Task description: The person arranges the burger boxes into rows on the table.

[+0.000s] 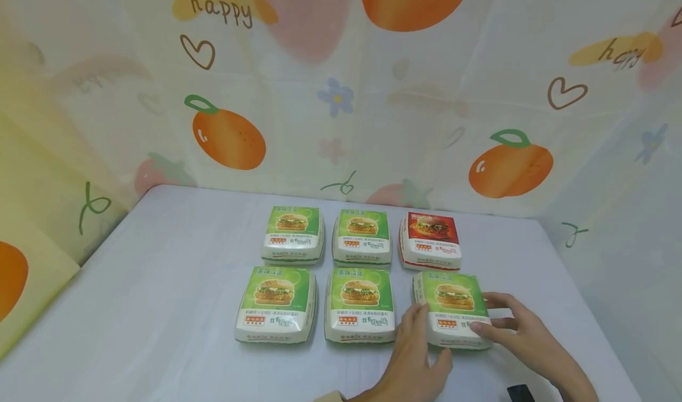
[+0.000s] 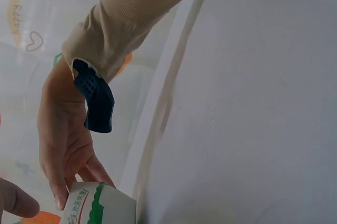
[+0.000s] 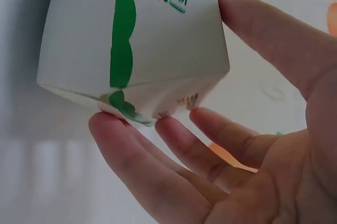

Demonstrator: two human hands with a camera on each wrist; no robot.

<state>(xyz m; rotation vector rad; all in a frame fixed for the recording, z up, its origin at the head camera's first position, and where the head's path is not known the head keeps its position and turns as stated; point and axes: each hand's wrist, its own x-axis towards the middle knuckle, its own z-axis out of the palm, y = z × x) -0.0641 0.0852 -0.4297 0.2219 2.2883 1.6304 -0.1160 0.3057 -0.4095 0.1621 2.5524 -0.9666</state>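
A green-and-white burger box (image 1: 456, 301) lies at the front right of the table, between both hands. My left hand (image 1: 412, 354) lies along its left side with fingers fairly straight and thumb apart. From the right, my right hand (image 1: 524, 334) holds the box's corner, thumb at the top front edge and bent fingers against the side. In the right wrist view, the fingertips (image 3: 174, 129) touch the white side of the box (image 3: 174, 39). The left wrist view shows the right hand (image 2: 63, 139) at the box (image 2: 105, 205); of the left hand only the thumb (image 2: 18, 200) shows.
To the left in the front row lie two green burger boxes (image 1: 276, 304) (image 1: 359, 304). Behind are two more green boxes (image 1: 293, 233) (image 1: 362, 236) and a red one (image 1: 430, 239). A patterned curtain (image 1: 341, 141) borders the white tabletop (image 1: 160, 295).
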